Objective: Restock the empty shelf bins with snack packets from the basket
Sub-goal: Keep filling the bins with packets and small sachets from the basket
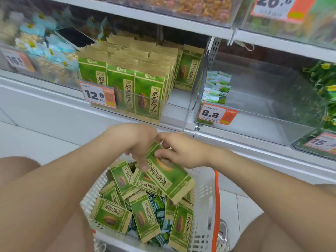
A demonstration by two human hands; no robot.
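Upper left-centre, a clear bin (174, 113) tagged 12.8 is stocked w/ upright green packets (120, 84). Below it, the left hand (140, 148) is held w/ fingers curled down, tips laid on the left edge of a snack packet (169, 177); a firm grip can't be told. That packet is pinched by the right hand (181, 151), thumb on its face, over the white basket (203, 197) of loose packets. At right, the 8.8 bin (263, 115) is occupied only by small sachets (216, 86) at its left side
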